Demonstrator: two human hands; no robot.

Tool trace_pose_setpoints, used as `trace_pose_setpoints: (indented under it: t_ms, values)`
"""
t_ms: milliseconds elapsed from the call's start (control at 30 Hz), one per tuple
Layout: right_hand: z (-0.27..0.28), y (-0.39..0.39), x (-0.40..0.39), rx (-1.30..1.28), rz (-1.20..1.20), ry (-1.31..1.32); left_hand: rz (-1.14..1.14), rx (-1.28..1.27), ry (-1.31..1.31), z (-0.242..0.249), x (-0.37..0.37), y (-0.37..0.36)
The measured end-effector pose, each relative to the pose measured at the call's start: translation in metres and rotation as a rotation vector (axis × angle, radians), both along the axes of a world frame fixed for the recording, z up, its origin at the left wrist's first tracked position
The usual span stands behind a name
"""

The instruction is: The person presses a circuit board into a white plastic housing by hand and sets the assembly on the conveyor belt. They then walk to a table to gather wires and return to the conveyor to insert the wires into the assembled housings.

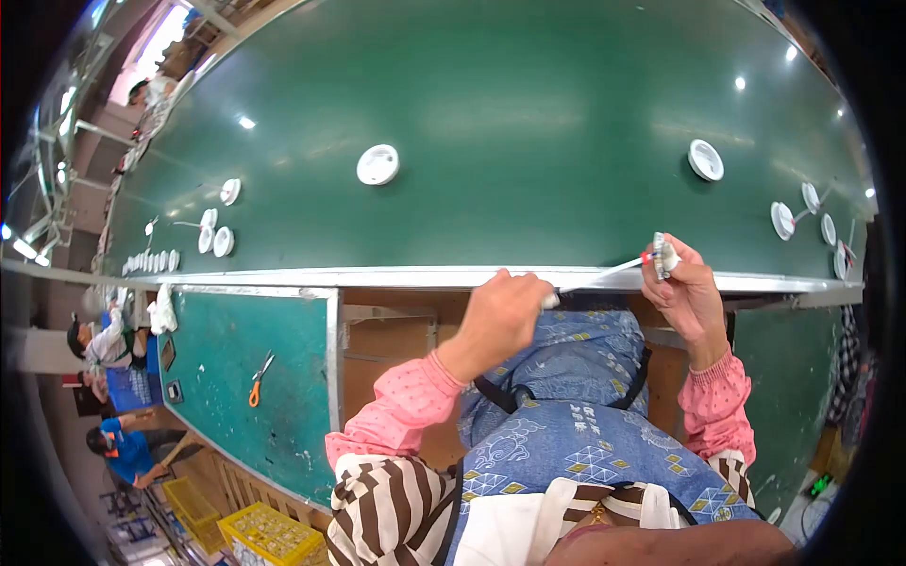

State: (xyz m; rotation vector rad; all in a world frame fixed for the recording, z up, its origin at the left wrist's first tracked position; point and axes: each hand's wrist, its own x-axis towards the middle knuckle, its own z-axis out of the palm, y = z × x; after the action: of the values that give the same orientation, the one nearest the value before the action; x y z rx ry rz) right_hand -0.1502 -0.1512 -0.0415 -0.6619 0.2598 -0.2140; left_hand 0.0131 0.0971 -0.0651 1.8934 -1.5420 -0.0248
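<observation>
My left hand [505,311] is closed in a fist over the table's near edge, gripping one end of a thin white cable [609,274]. The cable runs taut to the right, up to a red bit at the other end. There my right hand [687,288] pinches a small whitish round part [662,257] between thumb and fingers, seen edge-on. What is inside the left fist is hidden.
White round fixtures lie on the green conveyor or table [510,113]: one fixture [378,164] left, another fixture [706,160] right, several at both ends. Orange-handled scissors [256,387] lie on the left side table [302,415]. A person in blue [130,453] and yellow crates [269,538] are beyond.
</observation>
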Motion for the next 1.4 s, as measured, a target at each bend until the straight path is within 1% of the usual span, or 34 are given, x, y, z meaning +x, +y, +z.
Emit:
trace_pose_setpoints:
  t_ms: [67, 100, 133, 200, 233, 300, 400, 500, 567, 600, 633, 700, 800, 833, 900, 933, 967, 1033, 1067, 1167, 1200, 1300, 1333, 1400]
  values:
    - [0.0, -0.008, 0.001, 0.0, -0.004, -0.048, 0.204, -0.06, 0.027, 0.033, 0.031, 0.004]
    - [0.006, -0.01, 0.0, -0.032, -0.04, -0.059, 0.345, -0.122, -0.087, 0.03, 0.059, 0.009]
    - [0.008, -0.011, 0.0, -0.028, -0.075, -0.061, 0.48, -0.131, -0.17, 0.028, 0.091, 0.017]
    - [0.008, -0.012, 0.0, -0.027, -0.11, -0.062, 0.761, 0.039, -0.15, 0.03, 0.142, 0.03]
    - [0.005, -0.012, -0.001, -0.029, -0.11, -0.06, 0.848, 0.103, -0.167, 0.016, 0.173, 0.035]
    - [0.002, -0.01, -0.001, -0.024, -0.108, -0.053, 0.967, 0.262, -0.073, 0.001, 0.21, 0.033]
    - [0.002, -0.008, -0.003, -0.034, -0.108, -0.048, 0.854, 0.222, 0.008, -0.016, 0.223, 0.013]
    - [0.007, -0.01, -0.008, -0.041, -0.15, -0.023, 0.46, 0.268, 0.016, -0.006, 0.191, -0.01]
    - [0.006, -0.012, -0.009, -0.034, -0.155, -0.011, 0.205, 0.442, 0.117, 0.02, 0.162, -0.026]
    - [0.005, -0.013, -0.01, -0.031, -0.151, -0.004, 0.065, 0.487, 0.12, 0.023, 0.159, -0.032]
    - [0.004, -0.013, -0.01, -0.021, -0.153, -0.01, 0.002, 0.566, 0.043, 0.034, 0.15, -0.038]
    - [0.004, -0.011, -0.008, 0.001, -0.151, -0.014, -0.026, 0.548, -0.088, 0.044, 0.141, -0.039]
    - [0.007, -0.012, -0.007, -0.016, -0.156, -0.016, 0.186, 0.388, -0.395, 0.049, 0.139, -0.028]
    - [0.008, -0.011, -0.008, -0.02, -0.157, -0.009, 0.297, 0.278, -0.3, 0.043, 0.134, -0.021]
    - [0.015, -0.009, -0.003, -0.081, -0.239, 0.048, 0.512, 0.108, -0.083, 0.021, 0.114, 0.002]
    - [0.015, -0.009, -0.001, -0.081, -0.238, 0.019, 0.531, 0.085, -0.047, 0.022, 0.094, 0.002]
    - [0.015, -0.01, 0.003, -0.089, -0.236, -0.022, 0.57, 0.116, -0.006, 0.014, 0.083, 0.0]
    - [0.016, -0.01, 0.012, -0.079, -0.19, -0.076, 0.612, 0.133, 0.03, 0.001, 0.07, -0.009]
    - [0.019, -0.01, 0.017, -0.082, -0.166, -0.113, 0.642, 0.164, 0.092, 0.0, 0.069, -0.019]
    - [0.031, -0.002, 0.026, -0.133, -0.188, -0.142, 0.601, 0.156, 0.059, -0.008, 0.073, -0.044]
    - [0.032, 0.0, 0.027, -0.146, -0.198, -0.161, 0.563, 0.176, 0.095, -0.007, 0.073, -0.051]
    - [0.035, -0.003, 0.022, -0.239, -0.225, -0.155, 0.322, 0.238, -0.021, -0.003, 0.071, -0.06]
    - [0.036, -0.003, 0.02, -0.262, -0.252, -0.123, 0.249, 0.228, -0.003, -0.002, 0.07, -0.062]
    - [0.034, -0.006, 0.019, -0.326, -0.272, -0.063, 0.249, 0.199, 0.002, 0.0, 0.061, -0.065]
